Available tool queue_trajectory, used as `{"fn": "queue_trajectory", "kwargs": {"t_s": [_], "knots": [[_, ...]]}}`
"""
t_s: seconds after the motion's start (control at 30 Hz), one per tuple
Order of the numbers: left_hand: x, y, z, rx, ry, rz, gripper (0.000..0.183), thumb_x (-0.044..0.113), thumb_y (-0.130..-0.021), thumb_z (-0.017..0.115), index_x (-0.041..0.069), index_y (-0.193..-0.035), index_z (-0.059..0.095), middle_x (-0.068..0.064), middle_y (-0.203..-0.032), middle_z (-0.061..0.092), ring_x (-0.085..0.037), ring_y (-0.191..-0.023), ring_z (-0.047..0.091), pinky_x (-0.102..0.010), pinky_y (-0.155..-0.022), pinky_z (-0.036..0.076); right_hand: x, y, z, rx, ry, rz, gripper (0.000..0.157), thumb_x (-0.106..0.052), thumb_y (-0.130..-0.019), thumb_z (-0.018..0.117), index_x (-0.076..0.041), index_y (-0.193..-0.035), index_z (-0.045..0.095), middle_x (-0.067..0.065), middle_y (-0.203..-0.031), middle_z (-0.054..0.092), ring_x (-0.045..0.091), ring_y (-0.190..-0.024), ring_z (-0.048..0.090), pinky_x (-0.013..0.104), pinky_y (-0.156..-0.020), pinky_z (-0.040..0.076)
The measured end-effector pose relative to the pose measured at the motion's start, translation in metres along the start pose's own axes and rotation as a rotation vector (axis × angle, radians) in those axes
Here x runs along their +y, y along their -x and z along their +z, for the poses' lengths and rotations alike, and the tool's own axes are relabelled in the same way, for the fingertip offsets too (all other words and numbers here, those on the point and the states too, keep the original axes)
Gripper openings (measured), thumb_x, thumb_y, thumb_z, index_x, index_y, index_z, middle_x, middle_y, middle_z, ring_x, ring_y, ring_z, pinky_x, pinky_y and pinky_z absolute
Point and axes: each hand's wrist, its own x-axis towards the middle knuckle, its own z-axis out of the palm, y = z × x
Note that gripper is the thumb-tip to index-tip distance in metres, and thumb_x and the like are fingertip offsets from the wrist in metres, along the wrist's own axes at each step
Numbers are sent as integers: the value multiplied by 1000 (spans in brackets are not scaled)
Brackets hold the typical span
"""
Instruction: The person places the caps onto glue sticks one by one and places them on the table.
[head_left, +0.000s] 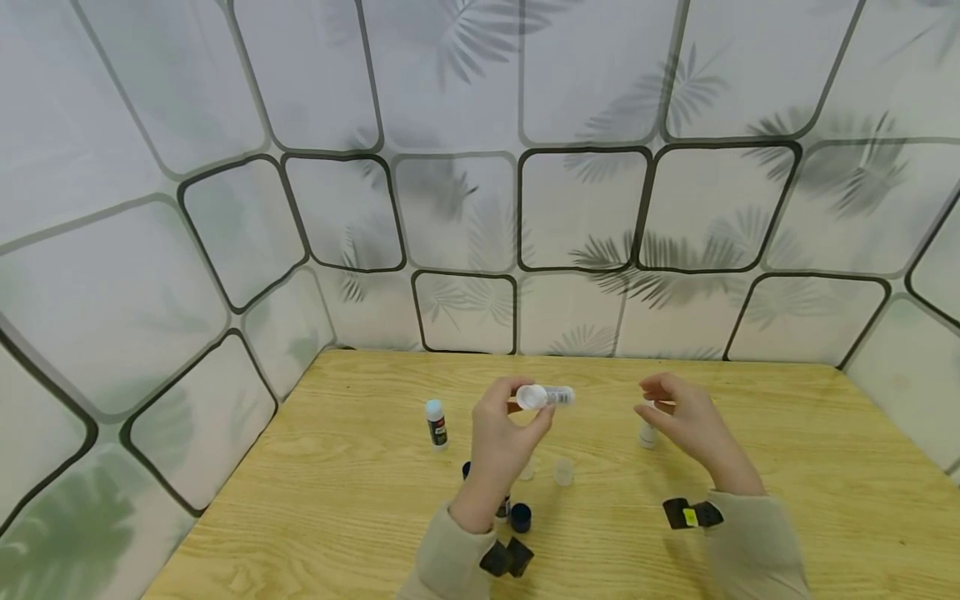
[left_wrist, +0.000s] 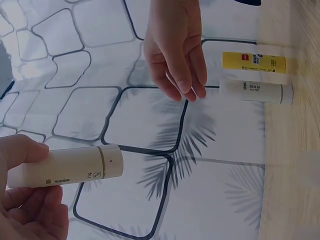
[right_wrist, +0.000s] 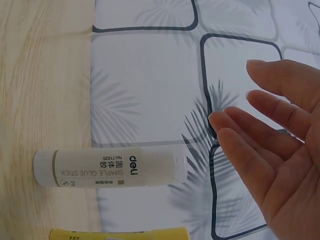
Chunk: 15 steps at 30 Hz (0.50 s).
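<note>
A white glue stick [head_left: 558, 396] is held in the air between the thumb and fingers of my left hand [head_left: 504, 437]. It lies tilted on its side, one round end towards the head camera. In the left wrist view this glue stick [left_wrist: 75, 166] shows its ringed base. My right hand [head_left: 692, 421] hovers with loosely bent fingers and nothing between them. Below its fingertips stands another white glue stick [head_left: 647, 437], partly hidden by the hand in the head view. The right wrist view shows this deli glue stick [right_wrist: 112, 167] upright on the table, apart from the fingers.
A yellow glue stick [left_wrist: 254, 62] stands beside the white one. Left of my left hand stands a dark-labelled stick with a light blue cap [head_left: 437, 425]. Near my left forearm are a clear cap [head_left: 563, 472], a navy cap [head_left: 521, 517] and partly hidden dark pieces. Patterned fabric [head_left: 465, 208] surrounds the wooden table [head_left: 337, 492].
</note>
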Motion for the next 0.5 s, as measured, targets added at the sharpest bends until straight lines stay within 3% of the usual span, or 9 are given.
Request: {"fn": "queue_trajectory", "kwargs": {"t_s": [0.23,0.5], "knots": [[2,0,-2,13,77,-51,25,3,-72,71,1,-94,59,-6,-90,59,-18,-82,56,-31,-67,48,-5,-3,12,-43,-1,-20,32,-8,-82,62,7,-108,52,21,-104,55,34,-95,53,42,-80,45],[2,0,-2,27,99,-58,24,4,-73,71,1,-93,59,-6,-89,59,-18,-82,56,-30,-68,48,-9,-8,42,-112,64,-113,25,-6,-77,67,3,-99,57,15,-96,60,30,-86,57,40,-74,48]]}}
